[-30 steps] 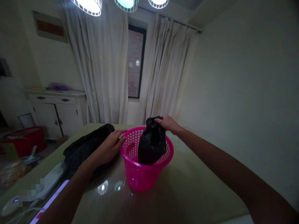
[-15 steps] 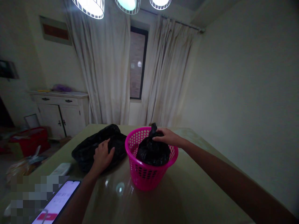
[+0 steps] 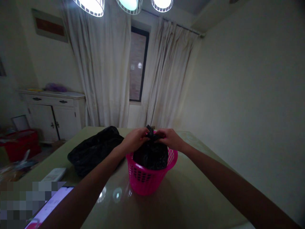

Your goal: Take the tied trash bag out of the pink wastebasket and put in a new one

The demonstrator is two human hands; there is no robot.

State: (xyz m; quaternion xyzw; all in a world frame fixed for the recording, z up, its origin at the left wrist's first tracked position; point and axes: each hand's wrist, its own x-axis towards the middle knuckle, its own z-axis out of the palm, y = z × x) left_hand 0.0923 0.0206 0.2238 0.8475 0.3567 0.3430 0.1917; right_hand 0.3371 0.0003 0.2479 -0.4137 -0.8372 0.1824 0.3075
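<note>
Both left hand (image 3: 134, 140) and right hand (image 3: 168, 138) pinching soft, light, crinkly black plastic bag (image 3: 150, 155) at its twelve-o'clock knot, inside perforated pink plastic basket (image 3: 143, 181).

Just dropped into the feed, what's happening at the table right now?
A person has both hands on the bunched top of a black plastic bag that sits inside a pink perforated basket on the glossy table. The left hand and right hand meet at the bag's neck, just above the basket's rim. A second, larger black bag lies flat on the table to the left, with a lit phone near the front edge.
</note>
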